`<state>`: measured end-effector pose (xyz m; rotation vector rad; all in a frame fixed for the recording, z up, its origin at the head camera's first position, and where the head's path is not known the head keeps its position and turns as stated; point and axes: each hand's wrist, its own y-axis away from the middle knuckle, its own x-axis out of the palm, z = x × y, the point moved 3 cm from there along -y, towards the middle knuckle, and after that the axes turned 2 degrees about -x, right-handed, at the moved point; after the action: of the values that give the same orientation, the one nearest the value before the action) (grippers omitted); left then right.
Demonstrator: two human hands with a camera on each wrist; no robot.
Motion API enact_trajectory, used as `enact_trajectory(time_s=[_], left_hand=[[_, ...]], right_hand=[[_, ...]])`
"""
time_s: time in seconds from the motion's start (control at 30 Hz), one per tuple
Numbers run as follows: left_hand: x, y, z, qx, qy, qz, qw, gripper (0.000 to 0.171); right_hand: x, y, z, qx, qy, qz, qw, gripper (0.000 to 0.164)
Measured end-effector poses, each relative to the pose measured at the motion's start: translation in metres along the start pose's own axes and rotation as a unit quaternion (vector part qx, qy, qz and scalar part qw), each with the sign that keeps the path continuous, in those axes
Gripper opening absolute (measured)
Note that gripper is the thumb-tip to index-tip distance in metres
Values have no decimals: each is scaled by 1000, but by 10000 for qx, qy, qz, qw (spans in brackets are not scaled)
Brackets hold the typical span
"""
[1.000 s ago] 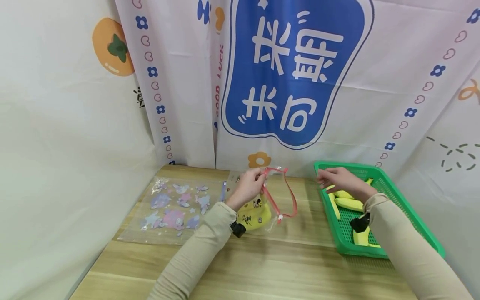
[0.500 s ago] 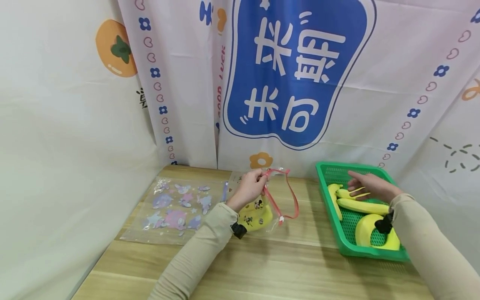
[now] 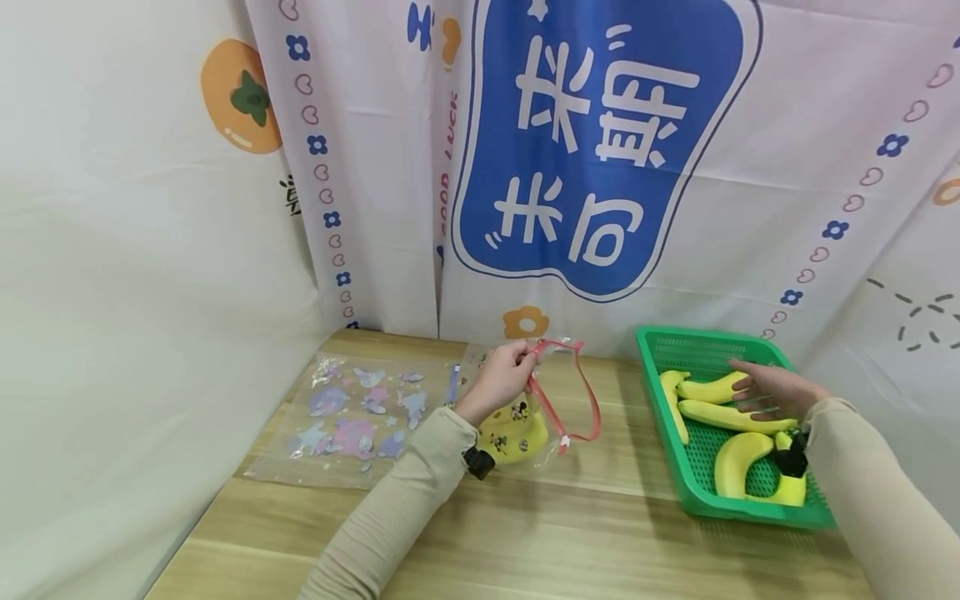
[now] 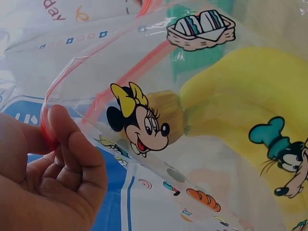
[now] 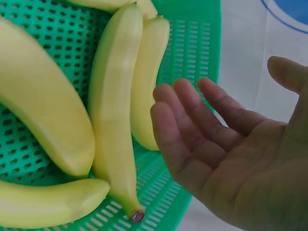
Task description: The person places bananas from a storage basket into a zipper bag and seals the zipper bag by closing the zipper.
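The left hand (image 3: 498,382) pinched the red rim of a clear bag (image 3: 547,408) between thumb and finger, probably because the limp plastic would have sagged without support; held so, its mouth gaped in a loop on the side towards the green basket (image 3: 750,510). The right hand (image 3: 776,390) was over the basket, palm turned inward, its fingers spread loosely and holding nothing; whether they touched any fruit could not be told. The basket stood on the table (image 3: 570,542) to the right of the bag, likely to be within easy reach of that hand

Inside the clear bag was one yellow banana (image 4: 231,96), visible through the cartoon prints. The basket held several more bananas (image 3: 723,414), lying at different angles. A second bag (image 3: 352,425), printed in purple, lay flat at the left
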<state>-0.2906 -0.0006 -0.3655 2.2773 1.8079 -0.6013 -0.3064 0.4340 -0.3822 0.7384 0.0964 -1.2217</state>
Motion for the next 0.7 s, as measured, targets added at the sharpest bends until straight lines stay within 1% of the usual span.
enact_trajectory(time_s=[0.1,0.3,0.43,0.57,0.7], left_hand=[[0,0,0,30,19,47,10000,20],[0,1,-1,51,8,60,10000,20],[0,2,-2,12,15,66,10000,19],[-1,1,-2,29,-25,74,10000,20],[-1,1,-2,84,-50,84,9999,20]], right_hand=[[-6,1,-12,157,-77,22,9998,88],[-14,5,-33,596,-493,-49,9970,78],[-16,8,-42,772,-665,-146,9947,74],[-19,10,-45,797,-556,-227,9950,77],[-18,10,-46,834,-472,-331,9948,73]])
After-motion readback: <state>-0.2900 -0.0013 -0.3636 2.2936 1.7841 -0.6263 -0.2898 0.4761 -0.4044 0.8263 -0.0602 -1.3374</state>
